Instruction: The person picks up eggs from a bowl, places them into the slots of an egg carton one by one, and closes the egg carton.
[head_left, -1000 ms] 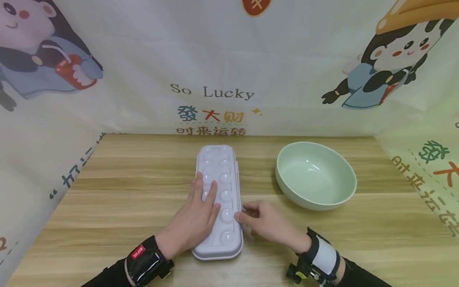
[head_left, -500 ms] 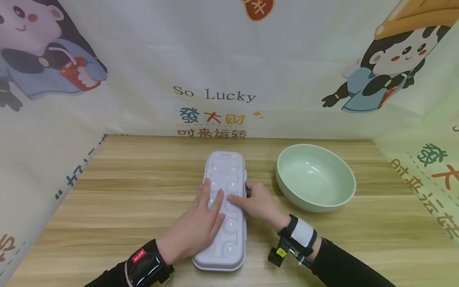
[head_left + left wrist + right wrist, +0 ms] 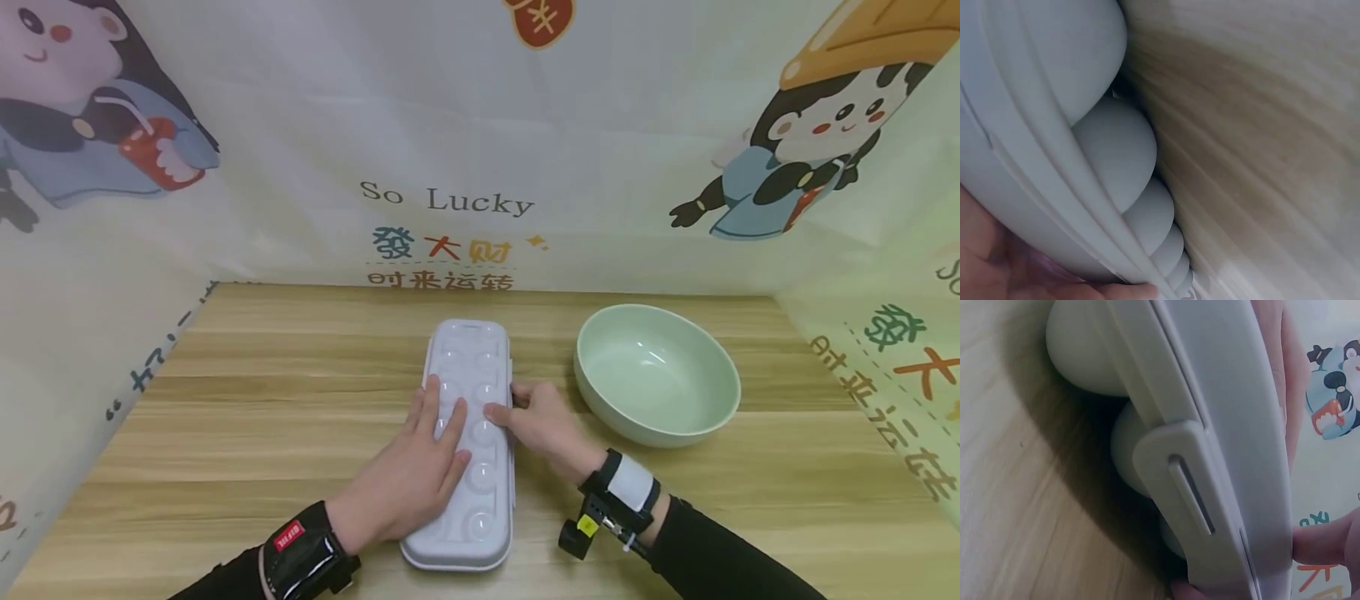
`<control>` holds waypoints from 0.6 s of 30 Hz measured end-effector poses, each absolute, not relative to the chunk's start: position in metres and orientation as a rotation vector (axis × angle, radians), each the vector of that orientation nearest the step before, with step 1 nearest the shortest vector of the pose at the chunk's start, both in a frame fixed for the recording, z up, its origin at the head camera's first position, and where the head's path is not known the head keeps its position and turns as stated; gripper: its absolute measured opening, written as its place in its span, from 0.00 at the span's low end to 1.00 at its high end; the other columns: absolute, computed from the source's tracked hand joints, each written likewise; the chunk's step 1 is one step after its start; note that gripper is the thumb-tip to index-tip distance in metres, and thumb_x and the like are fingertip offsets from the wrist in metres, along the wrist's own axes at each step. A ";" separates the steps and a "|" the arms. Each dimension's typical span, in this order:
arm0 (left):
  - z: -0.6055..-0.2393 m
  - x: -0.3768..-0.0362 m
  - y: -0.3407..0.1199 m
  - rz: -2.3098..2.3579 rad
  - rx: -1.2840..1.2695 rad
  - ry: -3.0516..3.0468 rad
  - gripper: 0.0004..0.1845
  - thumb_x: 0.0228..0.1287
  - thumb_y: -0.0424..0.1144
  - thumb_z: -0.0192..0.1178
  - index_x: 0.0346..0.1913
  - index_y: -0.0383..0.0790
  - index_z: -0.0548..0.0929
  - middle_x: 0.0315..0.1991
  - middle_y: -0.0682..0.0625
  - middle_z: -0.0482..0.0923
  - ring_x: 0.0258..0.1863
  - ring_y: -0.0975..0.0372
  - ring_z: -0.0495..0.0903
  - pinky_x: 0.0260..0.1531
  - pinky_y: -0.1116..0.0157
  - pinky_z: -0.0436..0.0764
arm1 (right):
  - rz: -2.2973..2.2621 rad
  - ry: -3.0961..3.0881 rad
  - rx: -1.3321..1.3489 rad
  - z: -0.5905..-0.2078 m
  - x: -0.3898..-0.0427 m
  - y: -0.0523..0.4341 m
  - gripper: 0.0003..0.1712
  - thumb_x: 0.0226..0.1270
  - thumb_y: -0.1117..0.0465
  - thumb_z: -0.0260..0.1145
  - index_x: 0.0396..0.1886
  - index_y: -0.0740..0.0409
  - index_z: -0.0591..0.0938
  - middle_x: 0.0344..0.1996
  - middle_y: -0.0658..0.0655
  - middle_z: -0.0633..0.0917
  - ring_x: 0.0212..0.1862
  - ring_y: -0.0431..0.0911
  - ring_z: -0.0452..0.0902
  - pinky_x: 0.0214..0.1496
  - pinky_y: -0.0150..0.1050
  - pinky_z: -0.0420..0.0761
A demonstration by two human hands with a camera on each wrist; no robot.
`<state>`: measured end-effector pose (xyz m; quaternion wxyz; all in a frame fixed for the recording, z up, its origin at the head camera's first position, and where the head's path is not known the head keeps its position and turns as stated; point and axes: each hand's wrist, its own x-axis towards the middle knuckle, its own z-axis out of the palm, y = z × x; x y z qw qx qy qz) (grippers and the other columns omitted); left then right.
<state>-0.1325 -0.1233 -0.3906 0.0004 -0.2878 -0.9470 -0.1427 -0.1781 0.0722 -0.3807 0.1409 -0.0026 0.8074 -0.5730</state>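
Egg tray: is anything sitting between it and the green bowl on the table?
Nothing visible. Bare wooden table separates the egg tray from the green bowl; only the right hand sits at the tray's right edge.

The left hand [image 3: 408, 471] lies flat, palm down, fingers straight and pointing away from the body, a black wrist strap behind it. The right hand [image 3: 542, 421] angles inward with fingers curled, thumb forward; its wrist carries a black-and-white band.
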 end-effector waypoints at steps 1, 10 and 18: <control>-0.390 -0.133 -0.123 -0.450 -0.899 -2.976 0.32 0.78 0.48 0.40 0.73 0.27 0.59 0.71 0.21 0.35 0.69 0.30 0.47 0.63 0.48 0.62 | -1.647 2.331 -0.019 -0.380 -0.179 0.073 0.23 0.67 0.62 0.66 0.59 0.69 0.79 0.40 0.58 0.87 0.41 0.45 0.82 0.48 0.41 0.79; -0.388 -0.139 -0.123 -0.557 -0.860 -3.017 0.33 0.78 0.51 0.40 0.75 0.31 0.58 0.73 0.25 0.33 0.70 0.33 0.45 0.63 0.46 0.60 | -1.591 2.318 -0.174 -0.376 -0.181 0.087 0.26 0.71 0.61 0.62 0.66 0.65 0.74 0.45 0.59 0.85 0.44 0.49 0.81 0.47 0.47 0.79; -0.374 -0.143 -0.136 -0.545 -0.770 -2.915 0.31 0.77 0.51 0.44 0.72 0.32 0.65 0.74 0.30 0.48 0.71 0.35 0.46 0.67 0.44 0.51 | -1.332 2.679 -0.332 -0.347 -0.159 0.108 0.24 0.73 0.55 0.60 0.63 0.65 0.77 0.56 0.62 0.81 0.53 0.54 0.80 0.50 0.49 0.79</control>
